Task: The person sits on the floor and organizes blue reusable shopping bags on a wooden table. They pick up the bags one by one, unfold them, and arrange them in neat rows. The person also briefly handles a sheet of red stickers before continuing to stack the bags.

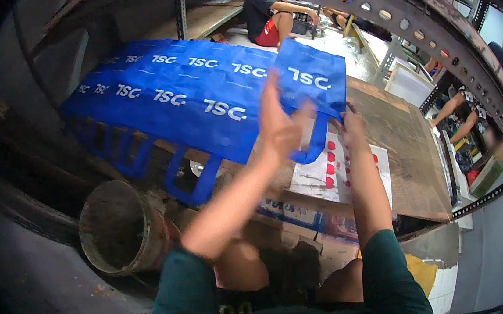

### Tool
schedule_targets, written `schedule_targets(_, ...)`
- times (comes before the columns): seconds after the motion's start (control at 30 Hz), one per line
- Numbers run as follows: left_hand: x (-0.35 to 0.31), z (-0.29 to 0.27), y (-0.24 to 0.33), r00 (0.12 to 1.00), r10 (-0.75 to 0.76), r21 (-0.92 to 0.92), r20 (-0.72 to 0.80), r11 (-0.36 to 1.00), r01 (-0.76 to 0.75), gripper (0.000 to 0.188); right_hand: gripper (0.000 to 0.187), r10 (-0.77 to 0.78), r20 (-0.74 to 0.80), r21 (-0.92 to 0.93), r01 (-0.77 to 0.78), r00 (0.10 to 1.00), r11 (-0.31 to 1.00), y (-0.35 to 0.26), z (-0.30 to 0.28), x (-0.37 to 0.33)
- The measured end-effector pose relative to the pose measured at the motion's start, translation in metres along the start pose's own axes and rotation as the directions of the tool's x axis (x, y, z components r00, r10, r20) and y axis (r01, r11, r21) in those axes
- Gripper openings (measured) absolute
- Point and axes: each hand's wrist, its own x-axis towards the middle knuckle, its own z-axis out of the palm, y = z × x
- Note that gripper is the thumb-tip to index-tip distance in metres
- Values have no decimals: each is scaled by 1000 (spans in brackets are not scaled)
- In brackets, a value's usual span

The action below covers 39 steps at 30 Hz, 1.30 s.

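Observation:
A blue fabric bag [314,80] with white printing and a loop handle lies before me, over the right end of a row of similar blue bags [159,99]. My right hand [353,125] pinches this bag at its near right corner. Somewhat smeared by motion, my left hand [278,123] is over the bag's left side with fingers stretched out and thumb apart, holding nothing I can see. The loop handle [315,147] hangs toward me between my two hands. Below it, partly covered, lies a white sheet with red round marks [330,170].
Brown board [400,141] covers the shelf at right. A dirty round bin [115,229] stands at lower left. Perforated metal beams [429,40] frame the shelf above and at right. Other people [268,20] sit beyond it, one of them with hands reaching down at far right.

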Motion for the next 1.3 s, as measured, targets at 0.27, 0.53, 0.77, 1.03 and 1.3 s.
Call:
schedule_targets(0.27,-183,-57,98,815,411,-527,409,835,-157,48,42,-64,-132,-202,37,989,979,68,32,83)
schedule_targets(0.53,-176,-45,37,804,384,-457,455,875,-159,43,41,-57,-105,-188,36,993,982,67,63,70)
schedule_targets(0.77,-165,-49,26,818,416,-453,398,864,-219,38,34,-134,-144,-405,65,981,912,81,47,106)
schedule_targets(1.03,-169,-54,16,827,411,-458,384,862,-216,37,36,-89,-78,-471,42,993,881,81,57,94)
schedule_targets(1.3,-197,-51,2,753,402,-431,521,885,-175,40,37,-108,-68,-575,49,992,816,70,64,74)
